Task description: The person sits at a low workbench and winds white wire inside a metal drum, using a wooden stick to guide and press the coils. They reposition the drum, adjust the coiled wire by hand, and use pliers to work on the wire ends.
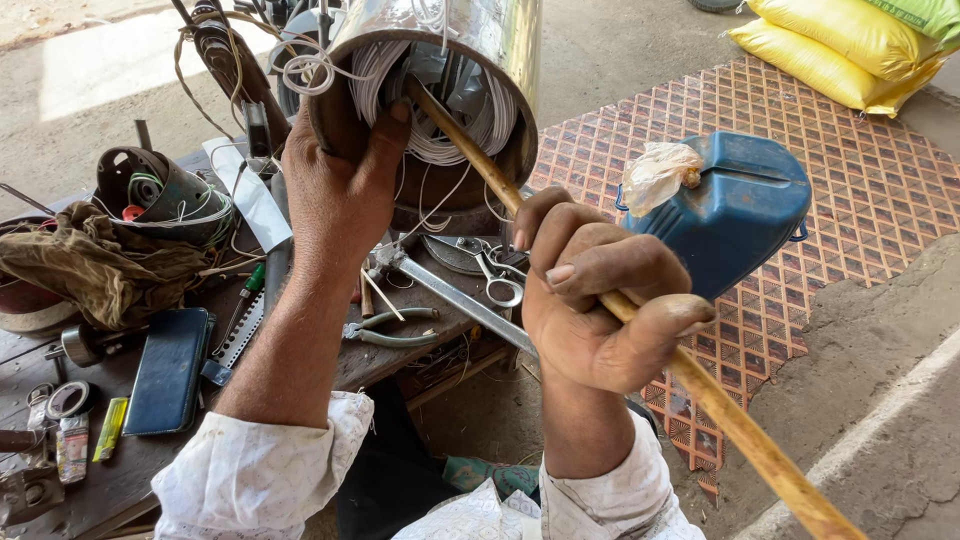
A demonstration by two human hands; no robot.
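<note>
At the wooden bench's [390, 360] far edge, the left hand [335, 185] clamped a shiny metal cylinder [480, 50] while the right hand [590, 300], fist closed, drove a long wooden stick [730, 415] inside, apparently risking torn white winding wires [440, 140].

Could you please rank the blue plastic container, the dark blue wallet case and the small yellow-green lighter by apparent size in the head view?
1. blue plastic container
2. dark blue wallet case
3. yellow-green lighter
The container's distance from the camera differs, so true sizes remain unsure.
</note>
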